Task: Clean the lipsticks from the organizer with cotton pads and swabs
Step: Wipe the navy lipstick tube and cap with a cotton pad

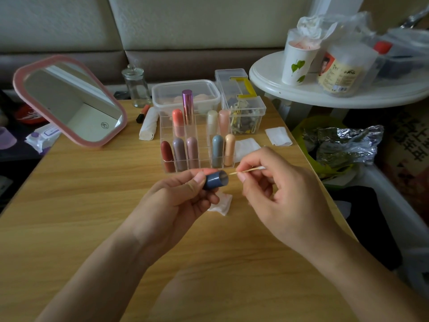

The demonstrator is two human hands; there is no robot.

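Nine upright lipsticks [217, 151], three cotton pads [247, 147], two hands [176, 201]

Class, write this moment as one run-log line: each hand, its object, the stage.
left hand: holds cap, mouth toward swab | right hand: pinches swab, tip beside cap mouth | stage: cap cleaning, swab not inside

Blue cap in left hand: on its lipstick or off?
Off. The blue cap shows a hollow open end facing the swab pinched by the right hand.

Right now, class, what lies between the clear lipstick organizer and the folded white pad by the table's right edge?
Head view: a flat cotton pad lies between organizer and folded pad.
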